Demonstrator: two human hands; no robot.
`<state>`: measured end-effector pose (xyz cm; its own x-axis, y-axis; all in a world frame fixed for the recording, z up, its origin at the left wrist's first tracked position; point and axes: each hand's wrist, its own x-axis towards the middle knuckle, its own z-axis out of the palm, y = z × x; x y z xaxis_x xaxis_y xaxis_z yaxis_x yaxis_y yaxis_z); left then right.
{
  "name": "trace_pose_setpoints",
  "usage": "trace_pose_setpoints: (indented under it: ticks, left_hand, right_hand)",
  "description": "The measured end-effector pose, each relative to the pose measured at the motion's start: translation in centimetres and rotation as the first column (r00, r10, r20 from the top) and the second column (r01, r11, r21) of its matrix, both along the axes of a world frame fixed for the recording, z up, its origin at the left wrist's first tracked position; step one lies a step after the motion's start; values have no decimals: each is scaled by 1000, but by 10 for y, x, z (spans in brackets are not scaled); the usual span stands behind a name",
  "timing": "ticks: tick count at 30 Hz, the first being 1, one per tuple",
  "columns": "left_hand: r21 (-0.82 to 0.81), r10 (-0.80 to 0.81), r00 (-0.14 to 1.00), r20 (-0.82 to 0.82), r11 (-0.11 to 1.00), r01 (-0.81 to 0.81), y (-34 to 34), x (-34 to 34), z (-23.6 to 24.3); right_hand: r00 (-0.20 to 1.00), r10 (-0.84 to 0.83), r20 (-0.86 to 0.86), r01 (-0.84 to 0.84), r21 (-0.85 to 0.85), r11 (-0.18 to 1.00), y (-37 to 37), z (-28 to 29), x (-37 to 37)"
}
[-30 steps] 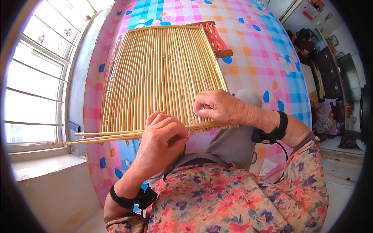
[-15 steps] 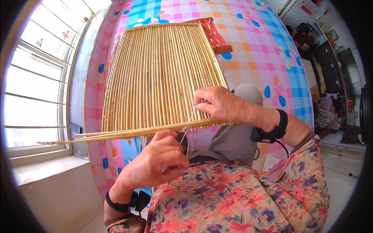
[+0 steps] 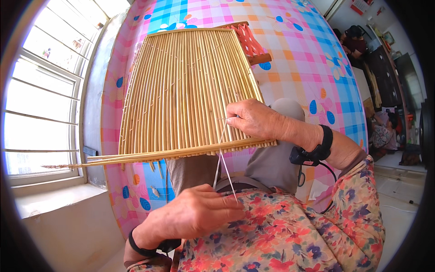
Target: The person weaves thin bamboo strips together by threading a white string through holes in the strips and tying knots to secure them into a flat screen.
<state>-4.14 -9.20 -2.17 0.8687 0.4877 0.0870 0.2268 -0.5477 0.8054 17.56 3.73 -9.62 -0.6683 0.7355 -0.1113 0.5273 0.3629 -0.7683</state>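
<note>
A panel of straight yellow stalks (image 3: 186,86), set side by side, lies in front of me. Longer stalks (image 3: 122,158) run crosswise along its near edge and stick out to the left. On the panel's lower right part, my right hand (image 3: 259,119) pinches a thin, needle-like piece (image 3: 221,119) with thread at its fingertips. White thread (image 3: 229,179) stretches down from the near edge toward my left hand (image 3: 195,213). That hand is closed on the thread, below the panel and before my shirt; its fingertips are partly hidden.
Under the panel spreads a checked, flowered cloth (image 3: 294,50). A wooden frame with red webbing (image 3: 250,43) is at the panel's far right corner. My knees (image 3: 290,111) are close beneath its near edge. A barred window (image 3: 41,109) stands left; other people (image 3: 355,43) are far right.
My left hand has moved down, away from the panel's edge, and the thread is now drawn out taut. The right hand and the panel have barely shifted.
</note>
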Motion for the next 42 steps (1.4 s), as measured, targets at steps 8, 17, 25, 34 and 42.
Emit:
trace_pose_setpoints:
  ticks: [8, 17, 25, 34, 42]
  left_hand:
    - [390, 233, 970, 66, 889, -240, 25, -1, 9]
    - [-241, 516, 839, 173, 848, -472, 47, -18, -27]
    - [14, 219, 975, 33, 976, -219, 55, -21, -21]
    - [116, 207, 976, -64, 973, -199, 53, -14, -18]
    - [158, 535, 842, -71, 840, -520, 48, -3, -25]
  right_hand:
    - [964, -247, -98, 165, -509, 845, 9, -10, 8]
    - [718, -622, -311, 201, -764, 614, 22, -24, 21]
    - [486, -771, -412, 355, -713, 605, 76, -15, 42]
    - [166, -800, -576, 118, -794, 596, 98, -9, 37]
    - [-132, -834, -535, 94, -845, 527, 135, -2, 61]
